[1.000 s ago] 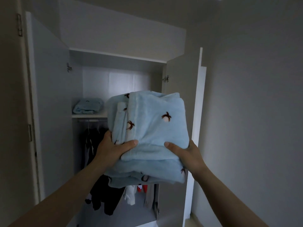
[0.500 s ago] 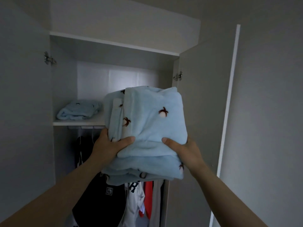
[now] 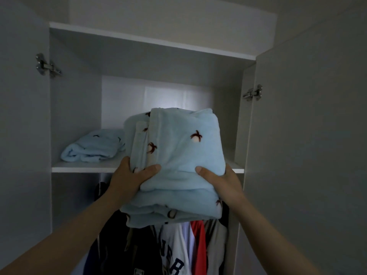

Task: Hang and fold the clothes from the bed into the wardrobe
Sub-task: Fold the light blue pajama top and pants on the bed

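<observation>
Holds a folded pale-blue fleece bundle up in front of the open wardrobe, level with the shelf and not yet set on it. Grips its left edge with the left hand, thumb laid across the front, and its right edge with the right hand, thumb likewise on the front, other fingers hidden behind the fabric. On the left of that shelf, a second folded blue fleece piece, partly behind the bundle. Below, hanging dark, white and red garments. At either side, open doors on metal hinges.
</observation>
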